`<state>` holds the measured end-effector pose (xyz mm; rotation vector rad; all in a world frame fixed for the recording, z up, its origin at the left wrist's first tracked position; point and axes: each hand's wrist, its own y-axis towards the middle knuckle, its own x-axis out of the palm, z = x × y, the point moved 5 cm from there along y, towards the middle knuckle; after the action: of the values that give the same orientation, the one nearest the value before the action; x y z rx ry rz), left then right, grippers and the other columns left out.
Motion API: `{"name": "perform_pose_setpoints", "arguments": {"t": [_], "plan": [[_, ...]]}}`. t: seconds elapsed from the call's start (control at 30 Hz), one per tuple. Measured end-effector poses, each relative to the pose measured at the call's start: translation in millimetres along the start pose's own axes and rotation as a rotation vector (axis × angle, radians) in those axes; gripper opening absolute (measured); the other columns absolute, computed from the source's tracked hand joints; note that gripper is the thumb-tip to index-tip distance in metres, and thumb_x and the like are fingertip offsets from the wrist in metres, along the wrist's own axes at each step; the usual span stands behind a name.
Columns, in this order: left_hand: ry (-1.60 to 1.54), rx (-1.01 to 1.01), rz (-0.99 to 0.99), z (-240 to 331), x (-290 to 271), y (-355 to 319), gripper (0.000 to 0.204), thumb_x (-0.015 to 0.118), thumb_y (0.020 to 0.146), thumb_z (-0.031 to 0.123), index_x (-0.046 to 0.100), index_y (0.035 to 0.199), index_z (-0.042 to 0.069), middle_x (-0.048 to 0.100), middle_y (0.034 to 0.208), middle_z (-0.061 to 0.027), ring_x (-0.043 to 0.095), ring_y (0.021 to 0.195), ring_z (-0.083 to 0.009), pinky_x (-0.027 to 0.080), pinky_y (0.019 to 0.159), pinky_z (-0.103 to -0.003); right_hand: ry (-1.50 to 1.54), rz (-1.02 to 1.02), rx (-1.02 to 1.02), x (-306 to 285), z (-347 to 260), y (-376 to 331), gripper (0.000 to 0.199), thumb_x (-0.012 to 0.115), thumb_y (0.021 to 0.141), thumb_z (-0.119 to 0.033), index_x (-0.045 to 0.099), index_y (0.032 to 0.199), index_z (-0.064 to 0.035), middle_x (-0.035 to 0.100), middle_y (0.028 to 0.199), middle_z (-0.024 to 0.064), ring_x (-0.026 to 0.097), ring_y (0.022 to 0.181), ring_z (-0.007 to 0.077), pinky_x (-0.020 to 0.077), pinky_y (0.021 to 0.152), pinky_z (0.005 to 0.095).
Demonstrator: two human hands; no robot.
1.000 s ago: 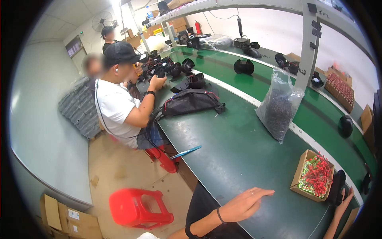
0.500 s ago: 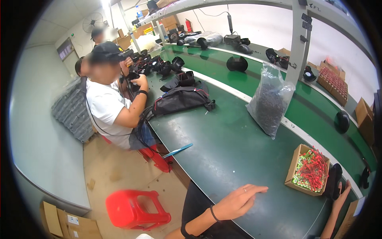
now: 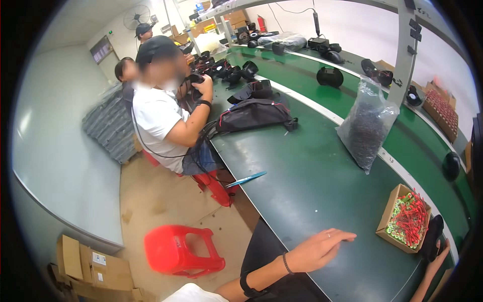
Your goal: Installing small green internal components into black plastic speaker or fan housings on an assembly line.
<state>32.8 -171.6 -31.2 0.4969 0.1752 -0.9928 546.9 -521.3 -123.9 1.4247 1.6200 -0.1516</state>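
My left hand is stretched over the green tabletop with its fingers extended and nothing in it. A ring and a dark bracelet show on it. At the far right edge my right hand grips a curved black plastic housing; part of this hand is hidden behind the housing. Beside the housing stands an open cardboard box packed with green-wrapped cylindrical cells and red wires.
A clear bag of dark small parts stands by the conveyor belt. Blue tweezers lie at the table edge. A black fabric pouch lies near a seated co-worker. A red stool stands on the floor.
The view has turned left, so everything sits farther right in it. Both hands keep nearly the same places relative to the table and box. The co-worker still handles a black part.
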Motion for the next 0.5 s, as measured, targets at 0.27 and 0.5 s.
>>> {"name": "perform_pose_setpoints", "arguments": {"t": [0.27, 0.5], "plan": [[-0.021, -0.004, 0.005, -1, 1, 0, 0.044, 0.049, 0.096, -0.003, 0.055, 0.14, 0.004, 0.066, 0.122, -0.0137, 0.062, 0.114, -0.0312, 0.048, 0.1, -0.041, 0.434, -0.051, 0.108, -3, 23, 14, 0.056, 0.049, 0.109, -0.04, 0.047, 0.15, -0.0022, 0.05, 0.15, 0.0189, 0.046, 0.141, 0.0293, 0.031, 0.119, 0.0417], [0.008, -0.043, 0.017, 2, -3, -7, 0.044, 0.048, 0.097, -0.003, 0.055, 0.14, 0.003, 0.066, 0.122, -0.0133, 0.062, 0.115, -0.0307, 0.048, 0.101, -0.041, 0.63, -0.457, -0.238, 13, -108, -26, 0.062, 0.046, 0.105, -0.032, 0.034, 0.159, -0.0058, 0.04, 0.16, 0.0148, 0.039, 0.148, 0.0292, 0.0253, 0.123, 0.0426]]}}
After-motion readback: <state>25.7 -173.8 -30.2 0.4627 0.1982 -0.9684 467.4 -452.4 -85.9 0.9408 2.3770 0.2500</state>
